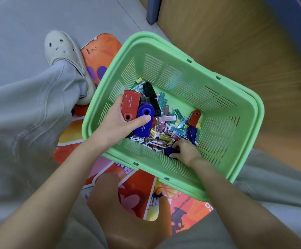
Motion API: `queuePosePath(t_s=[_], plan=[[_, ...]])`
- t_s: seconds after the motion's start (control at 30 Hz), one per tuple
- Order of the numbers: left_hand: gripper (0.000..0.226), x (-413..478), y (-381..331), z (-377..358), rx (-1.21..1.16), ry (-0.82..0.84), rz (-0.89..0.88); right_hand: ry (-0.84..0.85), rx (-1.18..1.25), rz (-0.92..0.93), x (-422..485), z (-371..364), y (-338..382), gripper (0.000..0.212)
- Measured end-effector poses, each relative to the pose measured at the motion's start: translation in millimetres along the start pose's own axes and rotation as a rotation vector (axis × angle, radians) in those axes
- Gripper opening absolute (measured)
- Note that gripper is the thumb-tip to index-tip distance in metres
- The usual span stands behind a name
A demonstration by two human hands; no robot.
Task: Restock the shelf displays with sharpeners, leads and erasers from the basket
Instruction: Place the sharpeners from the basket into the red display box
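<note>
A: So, how far along are we?

B: Early, I'd judge. My left hand (pixel 121 121) is clamped on a bunch: a red sharpener (pixel 130 106) and a blue sharpener (pixel 145 123), thumb across both, with something black wedged between them. It hovers over the basket's (pixel 254 108) near-left corner. My right hand (pixel 186 152) is down by the near wall, fingers curled round a dark-blue piece (pixel 170 151). I can't tell if that is a sharpener or an eraser.

A: And what's left?

B: Most of it, I reckon. A heap of lead packs (pixel 166 130) covers the basket's bottom, a black sharpener (pixel 152 97) lies just beyond my left hand, and a loose red sharpener (pixel 195 117) sits toward the right. No shelf display is in view, so I can't say anything has been placed.

A: How do the goods look?

B: The sharpeners are flat, rounded plastic cases with a round hole at one end, and the red one carries white lettering. The lead packs are slim slips in teal, pink and gold, lying every which way. The basket is green with slotted walls and rests on a bright mat (pixel 133 191) on the floor.
</note>
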State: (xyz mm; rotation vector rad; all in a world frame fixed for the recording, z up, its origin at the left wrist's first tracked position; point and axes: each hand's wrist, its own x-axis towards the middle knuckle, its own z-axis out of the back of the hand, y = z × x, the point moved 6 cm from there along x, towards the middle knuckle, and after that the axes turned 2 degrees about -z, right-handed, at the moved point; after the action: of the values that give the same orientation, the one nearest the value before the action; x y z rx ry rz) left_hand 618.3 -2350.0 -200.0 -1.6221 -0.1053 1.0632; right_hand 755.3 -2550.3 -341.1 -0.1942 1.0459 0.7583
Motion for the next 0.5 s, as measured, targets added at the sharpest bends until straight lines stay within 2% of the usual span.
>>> queuePosePath(t_s=[0.1, 0.2, 0.27, 0.33, 0.5], plan=[[0.057, -1.5, -1.7, 0.3, -0.004, 0.000, -0.004, -0.046, 0.177, 0.044, -4.0, 10.8, 10.1, 0.036], [0.062, -1.1, -4.9, 3.9, -0.005, -0.020, -0.019, -0.361, 0.288, 0.080, 0.7, 54.9, 20.9, 0.041], [0.068, -0.9, -6.0, 5.2, -0.014, -0.028, -0.024, -0.493, 0.286, 0.066, 13.9, 82.7, 22.2, 0.042], [0.073, -1.1, -6.0, 6.1, -0.011, -0.031, -0.023, -0.500, 0.263, 0.025, 33.2, 99.5, 21.7, 0.042], [0.060, 2.5, -5.0, 7.1, -0.019, -0.034, 0.000, -0.398, 0.220, 0.022, 71.4, 112.6, 25.0, 0.042]])
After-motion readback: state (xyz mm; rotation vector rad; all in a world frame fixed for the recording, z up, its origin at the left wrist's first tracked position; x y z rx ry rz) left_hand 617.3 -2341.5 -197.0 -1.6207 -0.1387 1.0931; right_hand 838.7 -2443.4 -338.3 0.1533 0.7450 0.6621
